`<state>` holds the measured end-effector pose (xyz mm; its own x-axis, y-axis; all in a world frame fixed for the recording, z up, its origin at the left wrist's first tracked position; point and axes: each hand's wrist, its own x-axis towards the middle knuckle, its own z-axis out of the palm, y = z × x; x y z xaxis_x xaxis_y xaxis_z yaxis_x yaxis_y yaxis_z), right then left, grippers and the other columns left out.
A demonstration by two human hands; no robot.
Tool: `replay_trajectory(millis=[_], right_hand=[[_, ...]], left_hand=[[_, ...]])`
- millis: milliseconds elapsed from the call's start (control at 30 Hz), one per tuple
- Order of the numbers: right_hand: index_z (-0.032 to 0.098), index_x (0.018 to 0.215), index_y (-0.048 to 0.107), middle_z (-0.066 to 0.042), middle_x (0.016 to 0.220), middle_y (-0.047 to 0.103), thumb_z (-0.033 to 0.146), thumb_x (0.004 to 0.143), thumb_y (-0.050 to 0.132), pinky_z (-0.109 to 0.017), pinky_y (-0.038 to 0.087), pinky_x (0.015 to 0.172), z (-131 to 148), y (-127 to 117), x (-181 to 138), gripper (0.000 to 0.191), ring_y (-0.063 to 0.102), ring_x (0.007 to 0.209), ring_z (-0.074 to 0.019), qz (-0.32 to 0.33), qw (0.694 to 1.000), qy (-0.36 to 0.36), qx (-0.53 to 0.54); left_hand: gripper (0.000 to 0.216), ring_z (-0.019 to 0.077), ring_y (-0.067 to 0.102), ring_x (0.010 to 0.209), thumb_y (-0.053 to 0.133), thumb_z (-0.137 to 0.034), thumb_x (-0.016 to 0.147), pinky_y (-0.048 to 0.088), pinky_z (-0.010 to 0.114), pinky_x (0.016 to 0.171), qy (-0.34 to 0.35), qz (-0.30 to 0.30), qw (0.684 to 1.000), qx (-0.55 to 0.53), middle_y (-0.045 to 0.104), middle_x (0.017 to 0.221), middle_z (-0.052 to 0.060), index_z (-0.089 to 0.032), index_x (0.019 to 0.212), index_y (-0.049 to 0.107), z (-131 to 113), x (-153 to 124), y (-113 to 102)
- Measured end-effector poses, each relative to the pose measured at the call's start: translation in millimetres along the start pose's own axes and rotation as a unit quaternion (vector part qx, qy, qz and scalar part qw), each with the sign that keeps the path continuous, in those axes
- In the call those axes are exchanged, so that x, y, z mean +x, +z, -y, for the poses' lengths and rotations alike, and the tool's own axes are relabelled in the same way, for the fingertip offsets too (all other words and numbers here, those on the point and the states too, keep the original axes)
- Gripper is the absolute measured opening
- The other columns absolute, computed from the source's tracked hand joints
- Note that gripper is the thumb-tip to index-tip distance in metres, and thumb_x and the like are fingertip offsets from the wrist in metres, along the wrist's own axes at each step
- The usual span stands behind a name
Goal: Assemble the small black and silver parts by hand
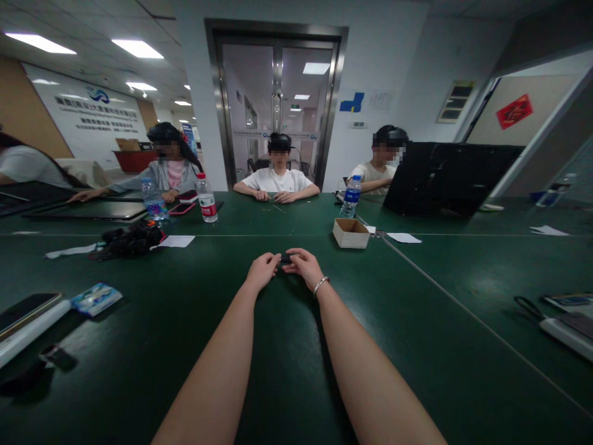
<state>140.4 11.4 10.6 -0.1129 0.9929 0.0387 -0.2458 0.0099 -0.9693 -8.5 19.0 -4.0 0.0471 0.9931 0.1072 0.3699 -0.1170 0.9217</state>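
Both my arms stretch forward over a dark green table. Between my hands is a small black object, too small for me to make out its kind. The fingers of my left hand pinch its left end. On its other end, the thumb and fingers of my right hand close around it; a silver bracelet circles that wrist. Part of the object is hidden by my fingers. To the right and farther off stands a small open cardboard box.
Beyond the box is a water bottle. Black cables and gear lie at left by a red-labelled bottle. A phone and a blue packet rest near left. A large monitor stands right; several people sit opposite.
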Motion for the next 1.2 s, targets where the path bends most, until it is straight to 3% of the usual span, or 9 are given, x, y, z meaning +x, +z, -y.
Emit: replay_trajectory(millis=[133, 300, 567, 733, 1000, 1200], right_hand=[[0.015, 0.087, 0.057, 0.001, 0.064, 0.061, 0.006, 0.079, 0.047, -0.021, 0.056, 0.054, 0.0, -0.5, -0.4, 0.016, 0.066, 0.053, -0.0117, -0.001, 1.0, -0.006, 0.002], [0.015, 0.088, 0.057, 0.001, 0.063, 0.061, 0.007, 0.079, 0.047, -0.022, 0.056, 0.054, -0.9, -1.0, 0.7, 0.015, 0.066, 0.052, -0.012, -0.002, 1.0, -0.001, -0.002], [0.014, 0.085, 0.06, 0.001, 0.053, 0.06, 0.021, 0.081, 0.056, -0.019, 0.052, 0.044, -4.3, -3.8, 4.2, 0.01, 0.061, 0.044, -0.0108, -0.006, 1.0, 0.001, -0.012], [0.014, 0.085, 0.062, 0.002, 0.051, 0.059, 0.026, 0.078, 0.06, -0.017, 0.05, 0.042, -6.7, -5.7, 5.7, 0.014, 0.059, 0.042, -0.0088, -0.005, 1.0, -0.01, -0.015], [0.015, 0.088, 0.064, 0.001, 0.064, 0.064, 0.018, 0.074, 0.063, -0.016, 0.052, 0.049, -7.0, -7.6, 4.6, 0.014, 0.062, 0.049, -0.0074, 0.015, 1.0, -0.023, -0.008], [0.015, 0.088, 0.064, 0.0, 0.065, 0.064, 0.02, 0.072, 0.066, -0.017, 0.052, 0.051, -6.8, -7.5, 4.0, 0.017, 0.063, 0.051, -0.008, 0.012, 0.999, -0.028, -0.011]], left_hand=[[0.023, 0.0119, 0.058, 0.063, 0.057, -0.039, 0.073, 0.045, 0.02, 0.049, 0.034, -0.009, 0.998, -0.043, 0.059, 0.077, 0.002, -0.019, 0.084, 0.059, -2.7, -4.7, -1.0], [0.022, 0.0126, 0.059, 0.066, 0.064, -0.028, 0.067, 0.048, 0.022, 0.052, 0.065, -0.01, 0.995, -0.08, 0.06, 0.087, 0.004, -0.019, 0.087, 0.06, -7.0, -8.8, -4.1], [0.022, 0.0171, 0.062, 0.077, 0.068, -0.02, 0.06, 0.049, 0.031, 0.073, 0.083, 0.003, 0.99, -0.11, 0.066, 0.082, 0.005, -0.016, 0.081, 0.061, -10.8, -9.1, -7.7], [0.028, 0.0174, 0.062, 0.077, 0.072, -0.026, 0.059, 0.049, 0.032, 0.074, 0.068, 0.003, 0.991, -0.117, 0.066, 0.085, 0.007, -0.014, 0.084, 0.063, -13.8, -11.0, -8.3], [0.037, 0.0133, 0.056, 0.059, 0.067, -0.046, 0.063, 0.045, 0.027, 0.059, 0.034, 0.021, 0.994, -0.097, 0.063, 0.064, 0.005, -0.012, 0.077, 0.063, -7.3, -6.0, -6.9], [0.034, 0.013, 0.056, 0.061, 0.065, -0.045, 0.065, 0.045, 0.026, 0.06, 0.049, 0.03, 0.995, -0.076, 0.062, 0.067, 0.004, -0.014, 0.079, 0.061, -8.3, -8.2, -8.7]])
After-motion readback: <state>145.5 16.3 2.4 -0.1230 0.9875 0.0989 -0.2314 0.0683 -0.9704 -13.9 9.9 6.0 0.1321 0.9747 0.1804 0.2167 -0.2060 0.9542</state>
